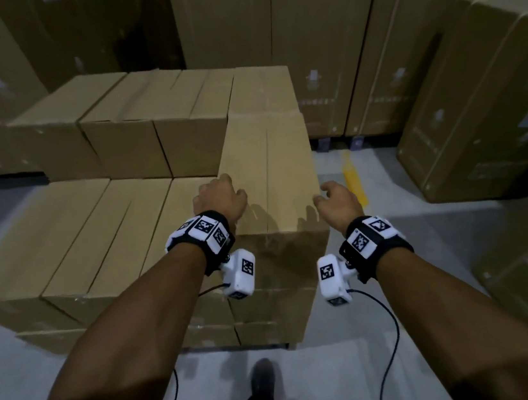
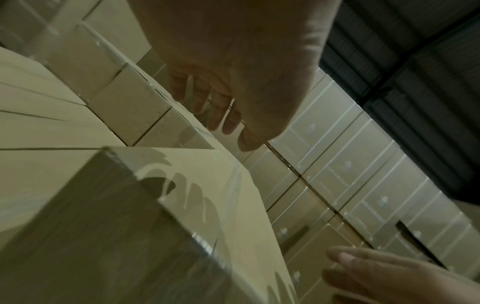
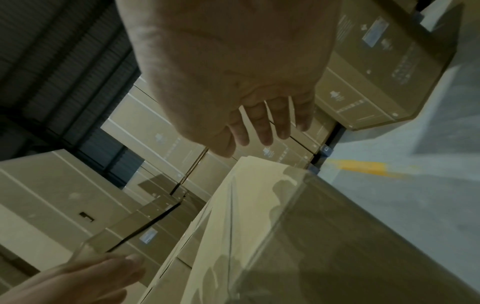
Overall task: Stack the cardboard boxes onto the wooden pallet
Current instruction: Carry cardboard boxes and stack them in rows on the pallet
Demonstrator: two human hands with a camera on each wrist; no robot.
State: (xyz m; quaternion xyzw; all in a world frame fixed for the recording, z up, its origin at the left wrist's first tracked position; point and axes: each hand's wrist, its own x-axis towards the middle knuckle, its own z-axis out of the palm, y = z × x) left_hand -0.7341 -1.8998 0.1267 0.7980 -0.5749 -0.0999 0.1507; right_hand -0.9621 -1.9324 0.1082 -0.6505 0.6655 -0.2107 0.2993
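A plain cardboard box (image 1: pixel 272 172) lies on top at the front right corner of a low stack of similar boxes (image 1: pixel 97 221). My left hand (image 1: pixel 218 194) hovers just over the near left part of its top, fingers loosely bent and holding nothing. My right hand (image 1: pixel 336 200) hangs beside the box's near right corner, fingers relaxed. In the left wrist view the left fingers (image 2: pixel 215 111) are clear of the box top (image 2: pixel 207 185) and cast shadows on it. The right wrist view shows the right fingers (image 3: pixel 259 123) above the box's corner (image 3: pixel 259 195). The pallet is hidden under the stack.
Tall printed cartons (image 1: pixel 335 39) wall off the back, and another large carton (image 1: pixel 484 97) stands at the right. A grey floor (image 1: pixel 388 183) with a yellow mark (image 1: pixel 351 175) runs between them and the stack. My foot (image 1: pixel 263 381) stands close to the stack's front.
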